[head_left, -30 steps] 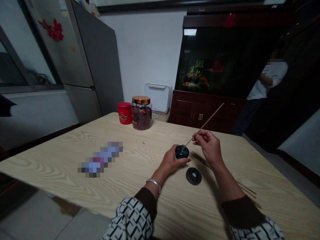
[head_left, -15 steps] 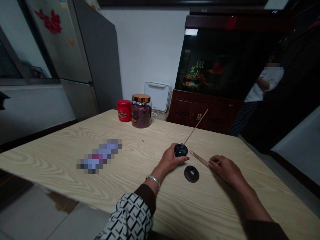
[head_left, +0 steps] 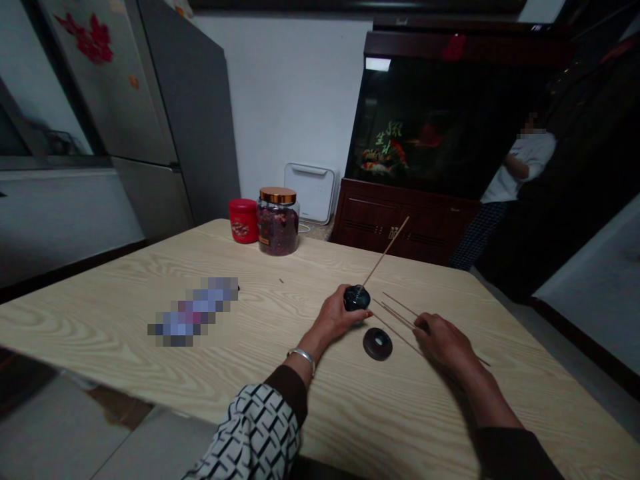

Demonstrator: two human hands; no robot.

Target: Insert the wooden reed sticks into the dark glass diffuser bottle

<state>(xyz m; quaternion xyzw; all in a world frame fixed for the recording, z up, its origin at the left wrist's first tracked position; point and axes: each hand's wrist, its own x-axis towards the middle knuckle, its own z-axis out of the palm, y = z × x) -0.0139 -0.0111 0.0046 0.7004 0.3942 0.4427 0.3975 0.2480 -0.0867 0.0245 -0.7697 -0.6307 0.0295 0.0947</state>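
My left hand is wrapped around a small dark round holder standing on the wooden table. One thin stick stands in the holder, leaning up to the right. My right hand rests low on the table with its fingers curled over several loose thin sticks lying there. Just in front of the holder lies a dark round lid, flat between my two hands.
A glass jar with a copper lid and a red tin stand at the table's far edge. A blurred flat packet lies at the left. A fridge, a fish tank cabinet and a standing person are behind.
My right hand let go of the stick standing in the holder and dropped to the loose sticks on the table. My left hand stayed on the holder.
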